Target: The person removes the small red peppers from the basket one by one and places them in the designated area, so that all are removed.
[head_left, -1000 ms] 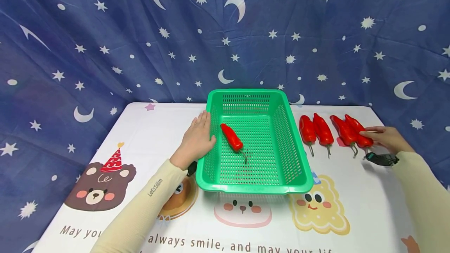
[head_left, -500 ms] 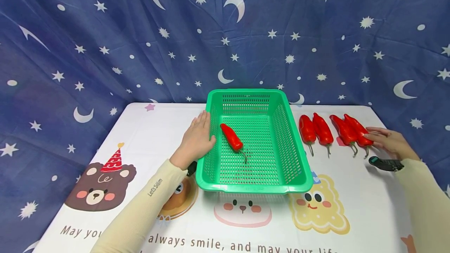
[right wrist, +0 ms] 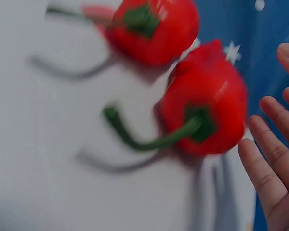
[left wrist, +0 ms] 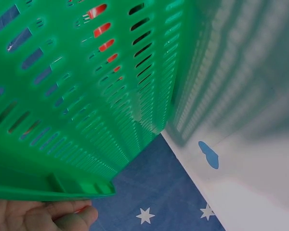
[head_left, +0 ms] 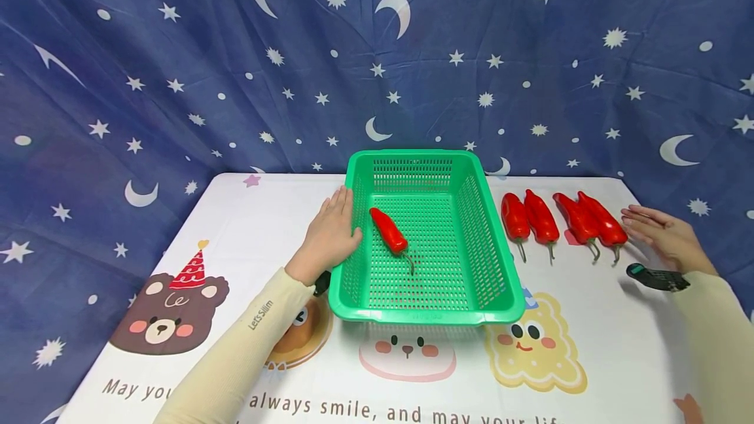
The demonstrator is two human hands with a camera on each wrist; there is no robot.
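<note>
A green plastic basket (head_left: 424, 316) with slotted walls stands mid-table, one red pepper (head_left: 389, 231) lying inside. My left hand (head_left: 330, 234) rests against the basket's left rim, fingers straight and thumb at the edge. In the left wrist view, that hand (left wrist: 43, 216) shows beside the rim, only partly visible. Several red peppers lie in a row right of the basket, stems toward me. My right hand (head_left: 668, 234) is just right of the outermost pepper (head_left: 603, 218), holding nothing. The right wrist view shows its fingers (right wrist: 267, 168) spread beside a pepper (right wrist: 207, 103) with a green stem.
A white printed cloth (head_left: 277, 205) with cartoon figures covers the table. Behind it hangs a dark blue curtain (head_left: 330, 84) with moons and stars. Two more peppers (head_left: 540, 218) lie close to the basket's right wall.
My right hand has come away from the outermost pepper and moved to the right. That pepper now lies uncovered next to its neighbour. The left hand and basket have stayed put.
</note>
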